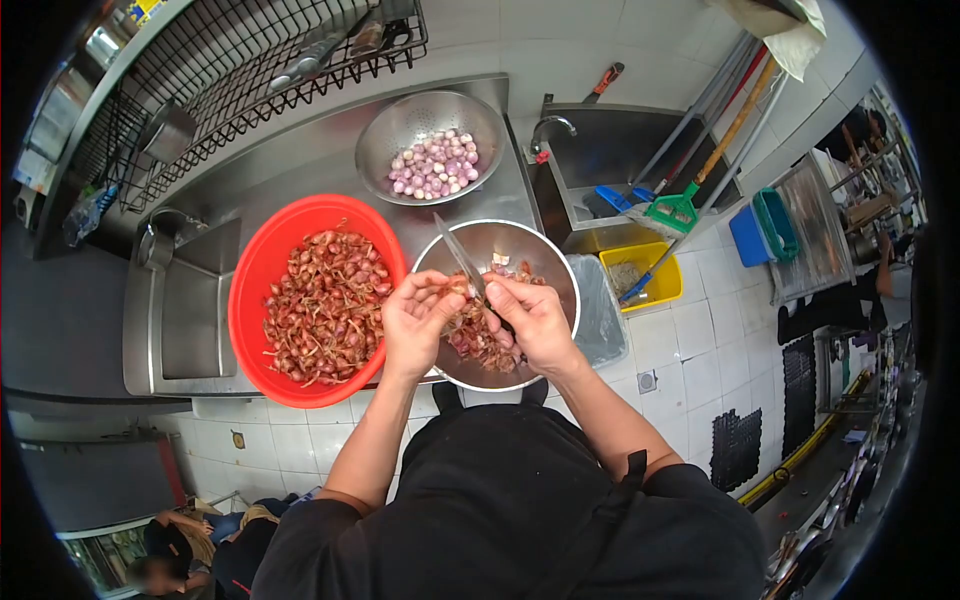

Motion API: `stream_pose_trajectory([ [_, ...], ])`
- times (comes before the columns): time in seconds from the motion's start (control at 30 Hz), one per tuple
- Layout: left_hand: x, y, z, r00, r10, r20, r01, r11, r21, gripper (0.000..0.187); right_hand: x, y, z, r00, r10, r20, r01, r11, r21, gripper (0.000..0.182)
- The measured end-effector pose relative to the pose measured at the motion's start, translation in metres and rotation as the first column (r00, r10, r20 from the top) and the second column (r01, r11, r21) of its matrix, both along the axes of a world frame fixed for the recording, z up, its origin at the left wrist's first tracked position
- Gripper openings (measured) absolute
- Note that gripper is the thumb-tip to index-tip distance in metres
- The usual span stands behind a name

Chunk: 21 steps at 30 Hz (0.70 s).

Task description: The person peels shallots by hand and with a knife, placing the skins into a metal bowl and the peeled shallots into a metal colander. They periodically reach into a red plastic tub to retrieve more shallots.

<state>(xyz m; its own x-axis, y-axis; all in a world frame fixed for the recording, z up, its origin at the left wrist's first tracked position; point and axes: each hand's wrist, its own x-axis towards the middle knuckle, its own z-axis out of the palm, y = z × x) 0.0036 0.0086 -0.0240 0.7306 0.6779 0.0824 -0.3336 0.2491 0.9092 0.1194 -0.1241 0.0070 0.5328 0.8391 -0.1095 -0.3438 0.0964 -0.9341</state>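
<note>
My left hand (pixel 412 318) is closed in a pinch on a small shallot (pixel 461 287), mostly covered by the fingertips. My right hand (pixel 537 322) grips a knife (pixel 458 248), its blade slanting up and to the left past the shallot. Both hands are held over a steel bowl (pixel 562 262) containing reddish-brown shallot skins (pixel 482 342). To the left, a red basin (pixel 246 300) is heaped with unpeeled shallots (pixel 325 305). Behind the bowl, a steel colander (pixel 375 150) holds peeled, pale purple shallots (pixel 435 163).
A steel counter (pixel 290 165) with a sink (pixel 200 325) lies left, below a wire rack (pixel 250 75). Right are a deep sink (pixel 610 135), a yellow bucket (pixel 668 290), a green brush (pixel 672 212) and a clear plastic bag (pixel 600 320). Other people appear at lower left and far right.
</note>
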Motion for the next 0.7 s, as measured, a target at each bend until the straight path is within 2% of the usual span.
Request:
stream_pose_trajectory([
  [0.03,0.0,0.007,-0.007,1.0,0.001,0.001,-0.001,1.0,0.001,0.026,0.002,-0.001,0.003,0.986,0.06,-0.156,-0.06,0.998,0.001,0.033],
  [0.07,-0.001,0.014,-0.013,0.984,-0.158,0.084,0.169,0.974,-0.149,0.023,0.003,-0.001,0.002,0.984,0.072,-0.163,-0.073,0.997,-0.001,0.032],
  [0.1,0.0,0.018,-0.011,0.936,-0.296,0.189,0.34,0.898,-0.278,0.02,0.004,-0.001,-0.001,0.984,0.075,-0.16,-0.075,0.997,0.001,0.032],
  [0.17,0.003,0.015,-0.007,0.94,-0.294,0.173,0.335,0.892,-0.302,0.018,0.006,-0.001,-0.006,0.958,0.096,-0.268,-0.089,0.995,0.038,0.03],
  [0.23,0.008,0.01,-0.004,0.986,-0.164,0.004,0.161,0.961,-0.224,0.018,0.004,0.0,-0.01,0.963,0.069,-0.262,-0.062,0.997,0.034,0.029],
  [0.27,0.008,0.008,-0.002,0.987,-0.164,0.004,0.16,0.961,-0.224,0.018,0.003,0.0,-0.01,0.965,0.041,-0.258,-0.034,0.999,0.03,0.028],
  [0.33,0.007,0.003,0.001,0.988,-0.14,-0.062,0.147,0.979,0.142,0.02,-0.001,0.002,-0.008,0.969,0.024,-0.246,-0.025,1.0,-0.001,0.028],
  [0.37,0.006,0.004,0.0,0.988,-0.141,-0.064,0.149,0.979,0.14,0.02,-0.002,0.002,-0.008,0.972,0.007,-0.235,-0.015,0.999,-0.032,0.028],
  [0.4,0.005,0.007,-0.001,0.982,-0.114,-0.149,0.143,0.967,0.208,0.024,-0.002,0.001,-0.009,0.971,0.005,-0.237,-0.013,0.999,-0.033,0.028],
  [0.43,0.004,0.01,-0.002,0.97,-0.079,-0.229,0.142,0.95,0.276,0.028,-0.001,0.001,-0.009,0.96,0.007,-0.279,-0.015,1.0,-0.027,0.028],
  [0.47,0.004,0.013,-0.004,0.97,-0.078,-0.23,0.142,0.951,0.276,0.028,0.001,0.001,-0.011,0.948,0.01,-0.319,-0.017,1.0,-0.019,0.028],
  [0.53,0.002,0.02,-0.006,0.983,-0.109,-0.146,0.123,0.988,0.092,0.032,0.005,0.0,-0.018,0.958,-0.024,-0.287,0.018,1.0,-0.024,0.028],
  [0.57,0.002,0.023,-0.006,0.984,-0.107,-0.145,0.121,0.988,0.093,0.032,0.009,-0.001,-0.02,0.966,-0.06,-0.253,0.054,0.998,-0.028,0.028],
  [0.63,0.0,0.028,-0.007,0.989,-0.142,0.036,0.147,0.965,-0.219,0.03,0.015,-0.001,-0.026,0.969,-0.068,-0.238,0.051,0.996,-0.078,0.028],
  [0.67,-0.002,0.031,-0.01,0.975,-0.194,0.111,0.217,0.939,-0.268,0.028,0.016,0.001,-0.04,0.988,-0.104,-0.116,0.094,0.992,-0.082,0.028],
  [0.7,-0.003,0.031,-0.011,0.975,-0.192,0.107,0.215,0.939,-0.27,0.028,0.017,0.002,-0.045,0.99,-0.139,0.006,0.139,0.987,-0.08,0.029],
])
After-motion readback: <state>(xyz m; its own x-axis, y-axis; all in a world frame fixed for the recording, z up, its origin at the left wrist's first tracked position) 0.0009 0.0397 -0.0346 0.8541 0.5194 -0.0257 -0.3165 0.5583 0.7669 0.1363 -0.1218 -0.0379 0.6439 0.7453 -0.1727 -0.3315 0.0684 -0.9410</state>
